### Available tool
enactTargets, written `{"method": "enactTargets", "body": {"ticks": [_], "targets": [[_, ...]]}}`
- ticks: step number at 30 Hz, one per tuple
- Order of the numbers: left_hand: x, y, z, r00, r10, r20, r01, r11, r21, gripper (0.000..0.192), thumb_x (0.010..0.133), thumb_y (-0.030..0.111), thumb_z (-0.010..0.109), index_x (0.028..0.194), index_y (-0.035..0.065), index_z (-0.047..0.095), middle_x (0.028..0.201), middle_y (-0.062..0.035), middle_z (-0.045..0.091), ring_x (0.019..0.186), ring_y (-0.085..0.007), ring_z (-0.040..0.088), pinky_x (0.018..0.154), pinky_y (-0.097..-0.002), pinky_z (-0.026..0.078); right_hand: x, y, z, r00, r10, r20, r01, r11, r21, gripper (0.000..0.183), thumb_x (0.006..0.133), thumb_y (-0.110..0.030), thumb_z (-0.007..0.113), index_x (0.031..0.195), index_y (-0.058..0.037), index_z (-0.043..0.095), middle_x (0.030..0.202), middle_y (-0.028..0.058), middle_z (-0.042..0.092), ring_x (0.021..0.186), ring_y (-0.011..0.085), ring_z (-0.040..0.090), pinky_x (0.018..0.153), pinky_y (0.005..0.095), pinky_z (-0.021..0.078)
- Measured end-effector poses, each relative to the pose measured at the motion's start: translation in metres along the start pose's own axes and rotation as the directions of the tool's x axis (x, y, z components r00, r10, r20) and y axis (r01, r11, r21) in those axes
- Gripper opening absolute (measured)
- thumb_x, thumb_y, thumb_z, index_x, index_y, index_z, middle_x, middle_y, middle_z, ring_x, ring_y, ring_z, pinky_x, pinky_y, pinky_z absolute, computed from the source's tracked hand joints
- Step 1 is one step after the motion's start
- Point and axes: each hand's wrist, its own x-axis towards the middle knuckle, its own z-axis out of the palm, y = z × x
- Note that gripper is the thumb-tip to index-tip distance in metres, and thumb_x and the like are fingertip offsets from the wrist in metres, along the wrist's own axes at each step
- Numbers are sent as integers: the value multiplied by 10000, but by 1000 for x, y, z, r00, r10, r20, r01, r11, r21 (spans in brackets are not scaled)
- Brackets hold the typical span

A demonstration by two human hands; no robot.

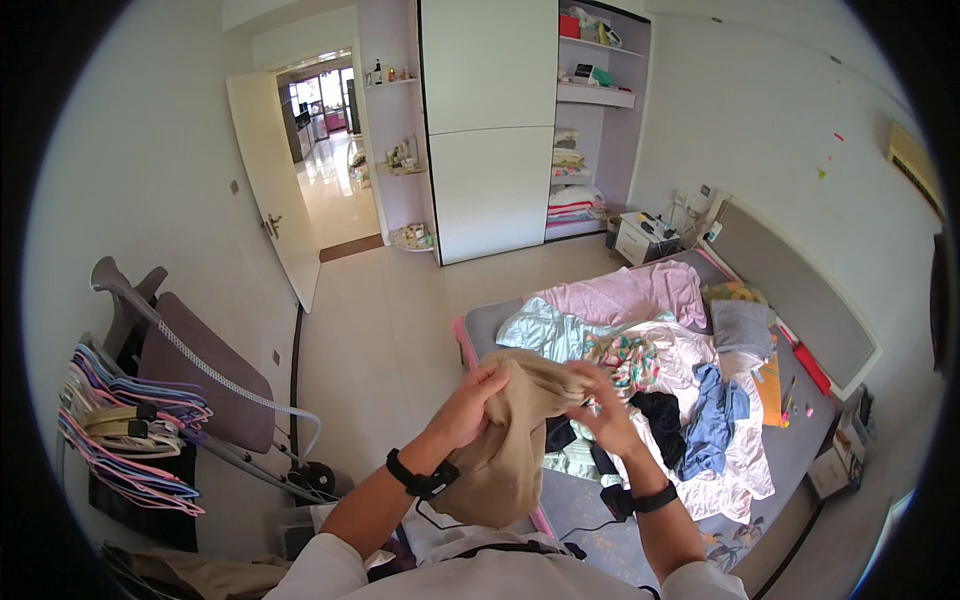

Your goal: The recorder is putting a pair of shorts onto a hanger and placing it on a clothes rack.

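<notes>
A tan cloth garment point(510, 450) hangs bunched between my two hands, in front of my chest. My left hand point(474, 401) grips its upper left part, thumb on top. At the garment's upper right edge is my right hand point(604, 412), its fingers bent around the gathered cloth; part of the fingers is hidden or blurred. Beyond and to the right, a heap of clothes lies on the bed point(585, 499): a light blue garment point(547, 330), a pink cloth point(630, 292), a floral piece point(634, 360), a black garment point(660, 424) and a blue garment point(712, 424).
Many plastic hangers point(135, 450) hang on a rack at the left, beside a garment steamer's board point(202, 367) and hose. A tan cloth point(217, 574) lies at the lower left. Beyond the bed stand a nightstand point(637, 240) and a wardrobe point(491, 187). The door point(274, 187) stands ajar.
</notes>
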Motion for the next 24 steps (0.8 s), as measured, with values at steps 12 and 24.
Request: {"method": "enactTargets", "body": {"ticks": [12, 24], "targets": [[-21, 52, 28, 947, 70, -314, -81, 996, -22, 330, 1039, 344, 599, 1122, 33, 671, 1099, -55, 682, 1054, -181, 620, 912, -449, 503, -21, 124, 27, 802, -15, -597, -217, 924, -314, 1228, 674, -300, 949, 1556, 22, 160, 1489, 247, 316, 1327, 381, 439, 1125, 466, 389], [-27, 48, 2, 860, 162, -484, -202, 979, -31, 361, 1044, 360, 581, 1217, 43, 584, 1213, -97, 629, 1155, -233, 581, 1006, -507, 459, -30, 116, 36, 856, 466, 223, -403, 333, 852, 685, 956, -319, 683, 1507, -30, 396, 1498, 131, 504, 1383, 299, 488, 1173, 452, 373]]}}
